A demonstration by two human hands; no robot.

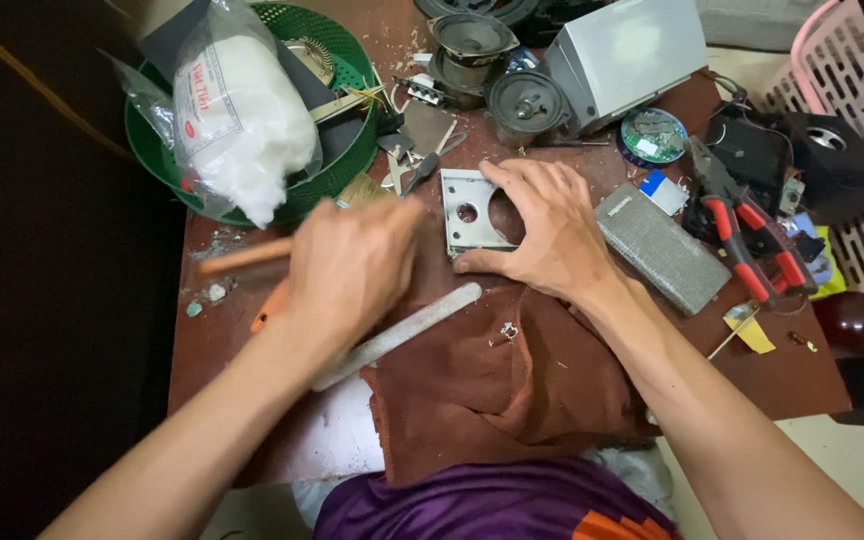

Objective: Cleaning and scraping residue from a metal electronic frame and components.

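- Your right hand [547, 230] lies on the metal plate [470, 212], fingers spread flat, at the brown cloth's [492, 370] far edge.
- Your left hand [352, 265], left of the plate, has fingers closed around a wooden handle [244, 257].

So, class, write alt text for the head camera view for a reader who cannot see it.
The right hand presses a flat grey metal plate with round holes onto a brown cloth, while the blurred left hand grips a long grey metal file. Speaker parts and red-handled pliers crowd the brown table.
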